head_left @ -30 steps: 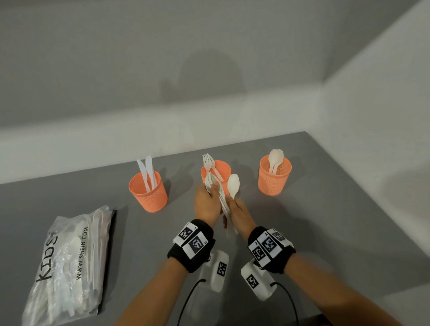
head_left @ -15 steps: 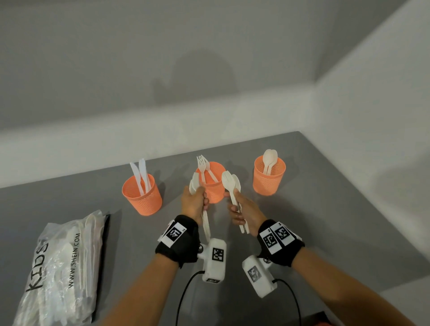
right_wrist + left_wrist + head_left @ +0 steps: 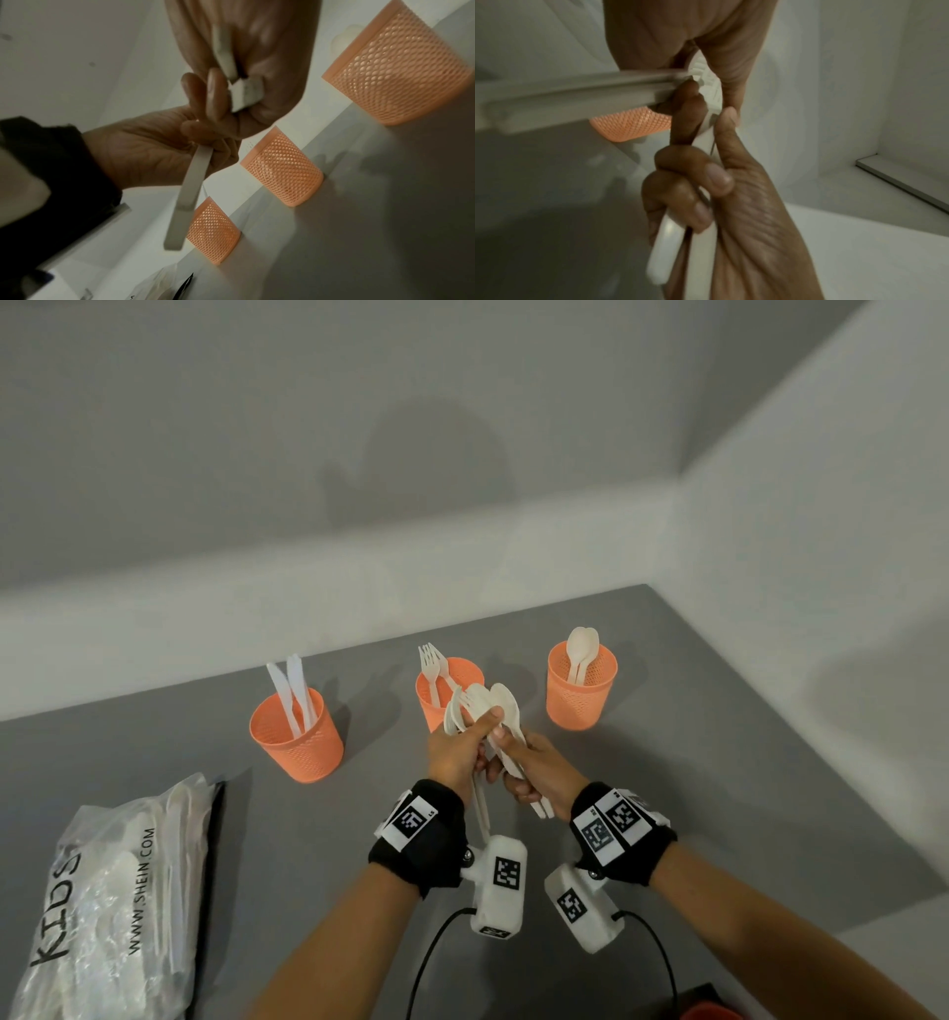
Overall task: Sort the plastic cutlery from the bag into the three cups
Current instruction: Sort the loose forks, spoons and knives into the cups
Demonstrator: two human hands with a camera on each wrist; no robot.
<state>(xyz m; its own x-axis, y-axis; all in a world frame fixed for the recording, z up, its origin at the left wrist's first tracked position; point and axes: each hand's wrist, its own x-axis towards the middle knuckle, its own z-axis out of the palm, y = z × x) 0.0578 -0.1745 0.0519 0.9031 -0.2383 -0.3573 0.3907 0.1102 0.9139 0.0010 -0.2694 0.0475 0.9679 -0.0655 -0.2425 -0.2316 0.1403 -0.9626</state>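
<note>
Three orange mesh cups stand in a row: the left cup (image 3: 295,737) holds knives, the middle cup (image 3: 447,680) forks, the right cup (image 3: 580,690) spoons. Just in front of the middle cup, my left hand (image 3: 464,752) grips a bunch of white cutlery (image 3: 454,719) with a fork among it. Touching it, my right hand (image 3: 529,762) grips white spoons (image 3: 506,711), their handles sticking out below my palm. The right wrist view shows my left hand (image 3: 154,146) holding a long handle (image 3: 190,192). The clear cutlery bag (image 3: 113,901) lies at the near left.
The grey table (image 3: 719,788) meets white walls at the back and right. The cups (image 3: 282,168) stand near the back edge. A dark edge and something orange (image 3: 711,1012) show at the bottom right. Cables hang from both wrist cameras.
Half a second ago my hands were apart, the right one holding spoons off to the side. Now they have come together again in front of the middle cup, the cutlery bunches touching.
</note>
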